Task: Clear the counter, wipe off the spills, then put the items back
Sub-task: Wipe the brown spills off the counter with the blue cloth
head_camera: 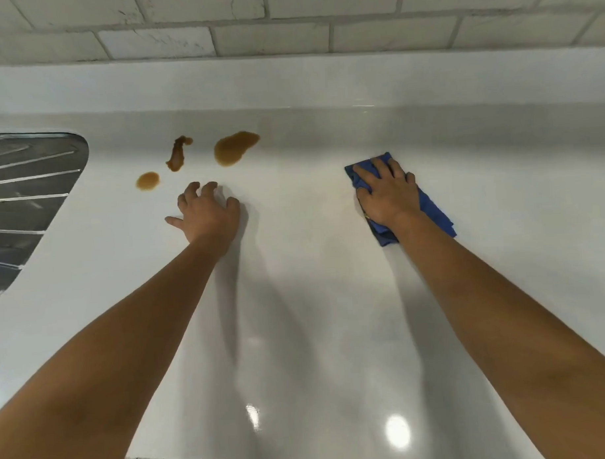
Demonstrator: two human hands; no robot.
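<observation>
Three brown spills lie on the white counter (313, 297): a large blot (235, 148), a narrow streak (178, 154) and a small round spot (148, 181). My left hand (206, 212) rests on the counter just below the spills, fingertips down and bent, holding nothing. My right hand (387, 192) lies flat on a folded blue cloth (434, 211) at the right, pressing it onto the counter well apart from the spills.
A steel sink (22, 198) with ridged drainer lines is set into the counter at the left. A white upstand and a tiled wall (287, 30) close off the back. The counter's front edge runs along the bottom.
</observation>
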